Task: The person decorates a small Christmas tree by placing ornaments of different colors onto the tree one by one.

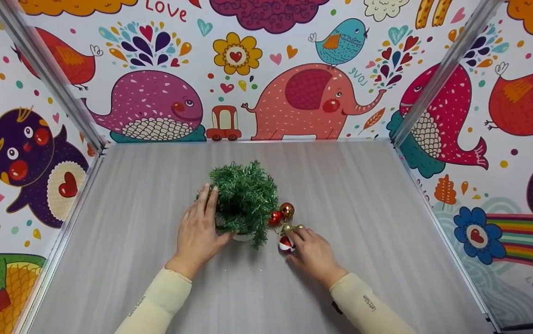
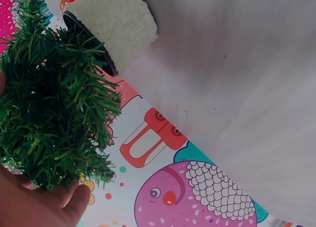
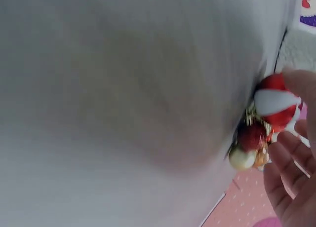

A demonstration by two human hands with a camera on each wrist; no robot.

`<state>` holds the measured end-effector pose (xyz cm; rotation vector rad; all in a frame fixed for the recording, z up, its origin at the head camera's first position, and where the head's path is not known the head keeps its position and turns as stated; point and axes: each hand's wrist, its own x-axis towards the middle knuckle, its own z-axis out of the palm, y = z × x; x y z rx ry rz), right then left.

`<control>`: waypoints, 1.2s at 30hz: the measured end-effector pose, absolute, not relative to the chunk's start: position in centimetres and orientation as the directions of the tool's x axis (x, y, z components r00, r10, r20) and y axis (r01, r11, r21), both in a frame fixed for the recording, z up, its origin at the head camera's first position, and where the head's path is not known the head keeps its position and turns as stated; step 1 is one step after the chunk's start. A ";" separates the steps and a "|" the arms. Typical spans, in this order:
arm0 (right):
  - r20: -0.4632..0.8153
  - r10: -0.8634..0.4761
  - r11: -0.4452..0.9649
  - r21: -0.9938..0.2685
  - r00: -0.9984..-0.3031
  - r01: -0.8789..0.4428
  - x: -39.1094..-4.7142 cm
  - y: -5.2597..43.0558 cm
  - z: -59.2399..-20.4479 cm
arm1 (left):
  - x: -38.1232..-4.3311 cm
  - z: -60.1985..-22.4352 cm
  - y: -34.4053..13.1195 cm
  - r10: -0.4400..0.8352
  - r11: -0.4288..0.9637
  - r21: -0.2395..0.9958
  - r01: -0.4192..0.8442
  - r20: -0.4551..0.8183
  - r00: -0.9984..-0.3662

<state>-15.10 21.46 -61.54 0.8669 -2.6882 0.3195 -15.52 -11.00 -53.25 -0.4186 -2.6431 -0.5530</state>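
A small artificial Christmas tree [image 1: 245, 190] of green tinsel stands mid-table; in the left wrist view its pot [image 2: 116, 27] is white with a dark rim. My left hand [image 1: 199, 232] lies against the tree's left side, fingers straight along the branches, thumb near the pot. Right of the tree, my right hand [image 1: 315, 250] reaches over several Christmas baubles. Its thumb and index finger are around a red and white bauble [image 1: 287, 244], with the other fingers loosely spread. Gold and red baubles, among them a larger gold bauble [image 1: 287, 210] and a red bauble [image 1: 274, 218], lie just beyond.
The pale wood-grain table [image 1: 368, 185] is walled on three sides by panels printed with cartoon animals, such as a pink elephant [image 1: 308, 111]. Metal frame posts [image 1: 415, 106] stand at the back corners.
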 end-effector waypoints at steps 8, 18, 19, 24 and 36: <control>0.405 -0.540 0.776 -0.100 -0.738 -0.623 -15.2 20.6 -62.5 | -15.4 -53.5 -10.8 0.196 0.882 0.311 0.355 0.443 -0.875; 0.391 -0.508 0.783 -0.162 -0.767 -0.601 -15.1 20.6 -62.1 | -15.3 -53.5 -10.7 0.193 0.884 0.309 0.350 0.442 -0.876; 0.391 -0.509 0.782 -0.163 -0.767 -0.601 -15.1 20.6 -62.0 | -15.3 -53.5 -10.7 0.193 0.884 0.309 0.351 0.442 -0.876; 0.406 -0.513 0.770 -0.172 -0.756 -0.615 -15.1 20.6 -61.4 | -15.4 -53.4 -10.7 0.193 0.882 0.312 0.354 0.448 -0.873; 0.474 -0.496 0.742 -0.203 -0.728 -0.638 -14.3 20.6 -59.3 | -15.5 -53.5 -10.8 0.191 0.882 0.312 0.354 0.452 -0.872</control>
